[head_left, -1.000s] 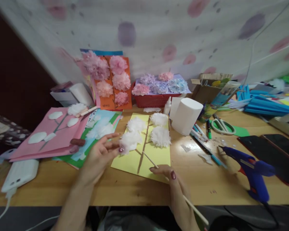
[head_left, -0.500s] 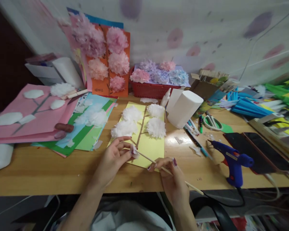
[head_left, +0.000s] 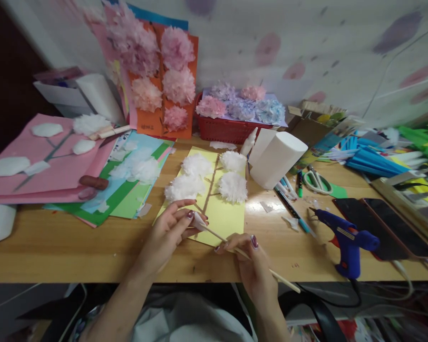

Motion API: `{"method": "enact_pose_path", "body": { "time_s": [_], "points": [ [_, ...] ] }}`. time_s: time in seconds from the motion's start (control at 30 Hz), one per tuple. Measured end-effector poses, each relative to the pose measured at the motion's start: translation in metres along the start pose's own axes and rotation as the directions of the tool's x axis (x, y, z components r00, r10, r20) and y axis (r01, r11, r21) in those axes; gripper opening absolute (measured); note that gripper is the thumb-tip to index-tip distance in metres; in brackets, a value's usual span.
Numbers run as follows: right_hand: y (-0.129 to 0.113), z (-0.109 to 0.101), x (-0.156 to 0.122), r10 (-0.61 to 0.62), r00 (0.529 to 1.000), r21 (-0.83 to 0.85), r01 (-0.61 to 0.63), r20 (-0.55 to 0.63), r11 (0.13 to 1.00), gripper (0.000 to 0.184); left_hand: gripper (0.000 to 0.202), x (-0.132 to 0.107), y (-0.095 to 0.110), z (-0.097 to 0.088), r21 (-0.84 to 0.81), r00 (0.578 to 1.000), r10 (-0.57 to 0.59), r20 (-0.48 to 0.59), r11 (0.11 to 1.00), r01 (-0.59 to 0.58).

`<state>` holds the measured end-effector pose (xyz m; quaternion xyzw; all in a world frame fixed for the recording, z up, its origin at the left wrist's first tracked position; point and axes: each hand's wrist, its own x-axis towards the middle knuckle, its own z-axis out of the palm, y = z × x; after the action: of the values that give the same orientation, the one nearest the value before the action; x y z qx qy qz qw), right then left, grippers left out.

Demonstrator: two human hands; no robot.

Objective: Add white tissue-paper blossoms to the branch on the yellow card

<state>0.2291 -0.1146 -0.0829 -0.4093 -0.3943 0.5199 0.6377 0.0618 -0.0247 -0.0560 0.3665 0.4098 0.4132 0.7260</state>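
My left hand [head_left: 171,224] pinches a small piece of white tissue paper [head_left: 199,220] around the far tip of a thin wooden stick [head_left: 219,235]. Held between the fingers of my right hand [head_left: 255,261], the same stick slants down to the right, its near end past the table's front edge. Beneath and beyond both hands lies a yellow sheet of paper [head_left: 226,227] with a brown branch [head_left: 209,192] on it. Fluffy white tissue blossoms [head_left: 232,187] sit on both sides of that branch.
To the right are a blue glue gun [head_left: 345,232], scissors [head_left: 317,181], pens [head_left: 288,204] and phones [head_left: 395,228]. A white paper roll [head_left: 276,161] stands behind, near a red basket [head_left: 224,130]. Coloured sheets [head_left: 128,202] and a pink sheet [head_left: 64,175] lie left.
My left fingers have shifted around the tissue, which now wraps closer to the stick's tip. My right hand stays on the stick. The camera view has shifted slightly.
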Motion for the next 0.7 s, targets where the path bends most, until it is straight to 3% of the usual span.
{"method": "enact_pose_path", "body": {
  "time_s": [0.17,0.47,0.7],
  "points": [
    [-0.004,0.009,-0.002,0.036,0.996,-0.065,-0.041,-0.077,0.997,0.048,0.059,-0.001,0.0,-0.001,0.055,0.999,0.051,0.003,0.997,-0.051],
    [-0.001,-0.003,-0.003,-0.087,0.995,0.1,0.093,-0.055,0.991,0.044,0.059,-0.001,0.002,-0.006,0.049,0.994,0.078,-0.082,0.996,-0.075],
    [0.004,-0.007,-0.001,-0.042,0.999,0.069,0.043,-0.025,0.997,0.046,0.061,-0.002,0.0,-0.002,0.092,0.994,0.073,-0.085,0.994,-0.066]
  ]
}}
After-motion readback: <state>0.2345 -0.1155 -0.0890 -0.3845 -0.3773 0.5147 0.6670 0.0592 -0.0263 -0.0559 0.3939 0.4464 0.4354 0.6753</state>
